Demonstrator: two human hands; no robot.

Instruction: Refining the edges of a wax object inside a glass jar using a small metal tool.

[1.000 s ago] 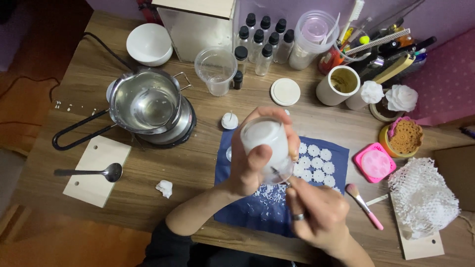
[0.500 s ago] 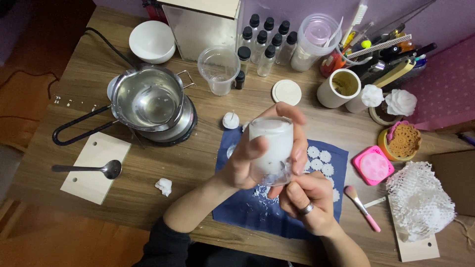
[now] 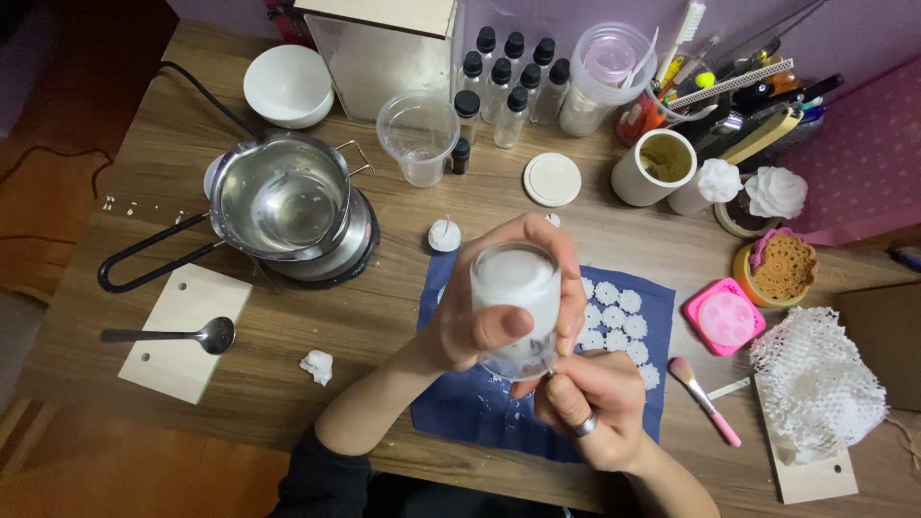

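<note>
A frosted glass of white wax [image 3: 515, 305] is gripped and tilted up in the left hand [image 3: 480, 321] above the blue cloth [image 3: 480, 408] near the worktop's front edge, so its base can be worked by the right hand [image 3: 590, 408], closed around something unseen

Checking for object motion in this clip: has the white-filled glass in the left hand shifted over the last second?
Yes, slightly. The glass in the left hand has turned upright and edged up-frame, away from the blue cloth's near edge.
</note>
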